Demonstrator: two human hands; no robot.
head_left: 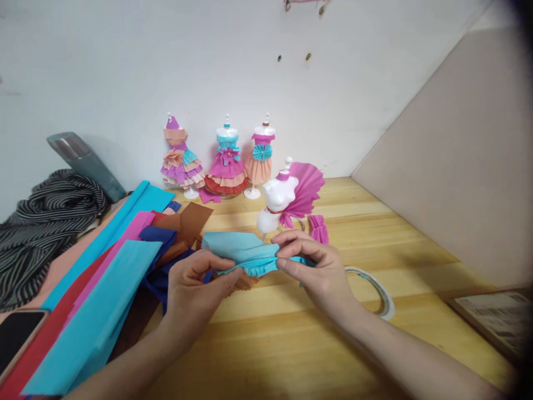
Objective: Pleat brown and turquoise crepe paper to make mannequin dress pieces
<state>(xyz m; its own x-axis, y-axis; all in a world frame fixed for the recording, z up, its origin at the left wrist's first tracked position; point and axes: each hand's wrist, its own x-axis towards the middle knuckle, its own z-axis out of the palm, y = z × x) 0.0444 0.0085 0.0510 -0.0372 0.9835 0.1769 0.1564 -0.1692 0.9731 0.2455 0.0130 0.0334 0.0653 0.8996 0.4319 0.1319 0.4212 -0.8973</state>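
Observation:
A strip of light-blue crepe paper [237,247] is stretched between my two hands above the table, with small gathers along its lower edge. My left hand [195,286] pinches its left part between thumb and forefinger. On the right side, the thumb and fingers of my right hand [314,266] are closed on the gathered edge. Just behind the paper stands a small white mannequin [278,193] with a magenta pleated paper fan [306,189] at its side. Brown crumpled paper [241,282] shows partly beneath the strip.
Three mannequins in paper dresses [181,158] [227,164] [261,158] line the wall. Coloured crepe sheets [97,305] and a phone [19,339] lie at left, beside striped cloth [54,222]. A tape roll [387,303] and magenta piece [318,229] lie right; cardboard [495,316] sits at the far right.

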